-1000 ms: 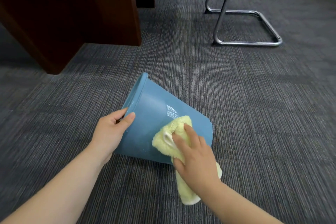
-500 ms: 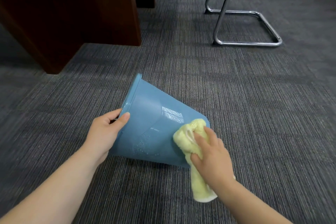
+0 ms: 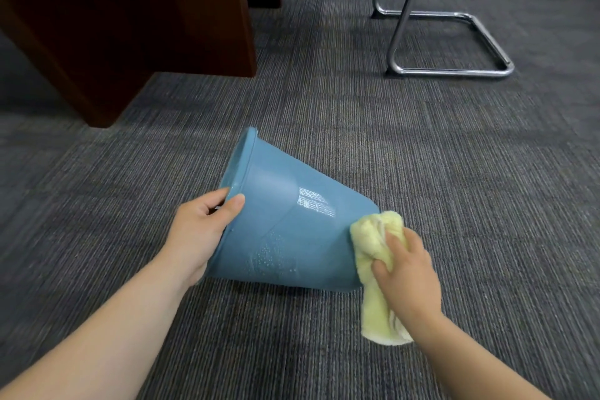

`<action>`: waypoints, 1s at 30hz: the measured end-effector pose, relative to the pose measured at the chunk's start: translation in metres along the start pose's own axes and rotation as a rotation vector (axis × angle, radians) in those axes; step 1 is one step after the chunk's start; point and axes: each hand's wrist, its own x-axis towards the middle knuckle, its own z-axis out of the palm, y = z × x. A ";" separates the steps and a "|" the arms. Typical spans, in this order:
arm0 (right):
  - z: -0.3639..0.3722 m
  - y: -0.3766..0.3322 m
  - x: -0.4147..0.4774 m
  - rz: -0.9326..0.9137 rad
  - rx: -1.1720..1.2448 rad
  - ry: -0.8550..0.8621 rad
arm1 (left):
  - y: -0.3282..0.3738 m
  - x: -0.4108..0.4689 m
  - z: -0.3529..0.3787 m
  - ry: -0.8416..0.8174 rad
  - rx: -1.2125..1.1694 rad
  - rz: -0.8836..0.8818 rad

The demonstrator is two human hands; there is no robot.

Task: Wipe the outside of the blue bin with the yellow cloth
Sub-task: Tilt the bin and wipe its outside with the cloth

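Observation:
The blue bin lies tipped on its side on the grey carpet, rim to the upper left and base to the right. Water droplets speckle its lower wall. My left hand grips the rim, thumb on the outer wall. My right hand is closed on the yellow cloth and presses it against the bin's base end at the right. The cloth's loose tail hangs down under my wrist.
A dark wooden desk panel stands at the upper left, close behind the bin. A chrome cantilever chair frame rests on the carpet at the upper right.
My right hand has slid the cloth rightward along the bin wall, from its middle to the base end. The bin has shifted slightly under my left hand's grip.

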 end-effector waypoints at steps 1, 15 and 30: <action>0.000 0.002 0.001 0.046 0.026 0.006 | 0.000 0.000 0.002 -0.009 0.018 0.005; 0.003 -0.008 0.000 0.009 -0.028 0.020 | 0.001 -0.005 0.001 -0.113 0.546 0.196; -0.013 -0.030 -0.006 -0.065 0.143 0.083 | 0.021 -0.013 -0.008 0.041 0.467 0.146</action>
